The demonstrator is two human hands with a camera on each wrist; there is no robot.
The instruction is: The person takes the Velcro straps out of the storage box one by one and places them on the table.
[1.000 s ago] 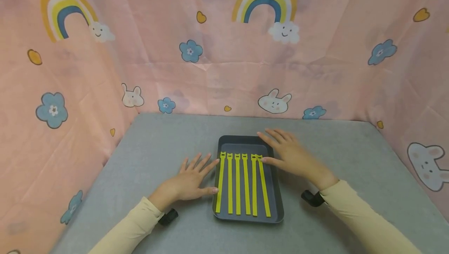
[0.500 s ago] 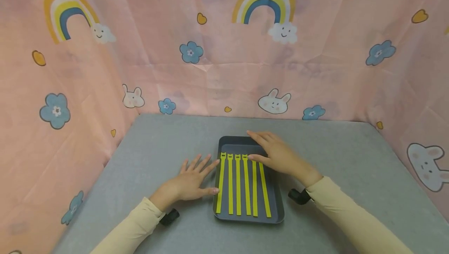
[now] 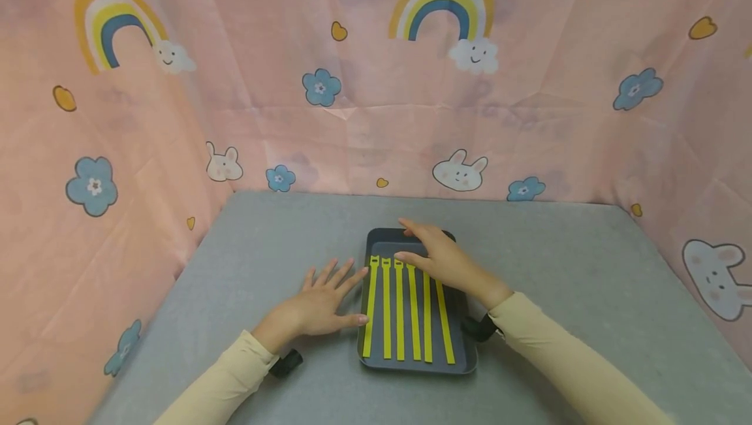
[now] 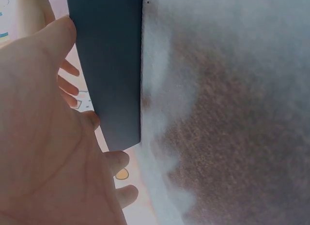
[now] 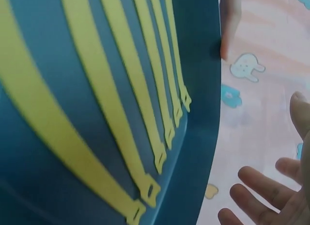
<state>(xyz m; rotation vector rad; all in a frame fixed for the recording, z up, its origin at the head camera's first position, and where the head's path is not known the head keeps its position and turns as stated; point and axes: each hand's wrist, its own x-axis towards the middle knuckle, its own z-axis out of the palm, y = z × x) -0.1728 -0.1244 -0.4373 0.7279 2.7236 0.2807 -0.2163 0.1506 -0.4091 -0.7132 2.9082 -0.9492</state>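
Several yellow cable-tie straps [image 3: 400, 314] lie side by side, lengthwise, in a dark grey tray [image 3: 464, 363]. Their slotted heads [image 5: 151, 188] point toward the tray's far end. My left hand [image 3: 317, 307] is spread at the tray's left side, its thumb and index fingertips at the rim. In the left wrist view that hand [image 4: 53, 133] stands against the tray's outer wall [image 4: 109, 65]. Over the far right part of the tray hovers my right hand [image 3: 446, 258], fingers extended, holding nothing; it hides some strap heads. The right wrist view shows its fingers [image 5: 264, 186] apart from the straps.
The tray stands on a grey tabletop [image 3: 282, 229]. A pink printed curtain [image 3: 376, 125] encloses the back and both sides. Dark wrist-camera mounts [image 3: 286, 364] sit under both wrists, the right one close to the tray's right wall.
My right hand has moved left across the tray's far end, from the rightmost strap toward the middle ones. The left hand, tray and straps stay in place.
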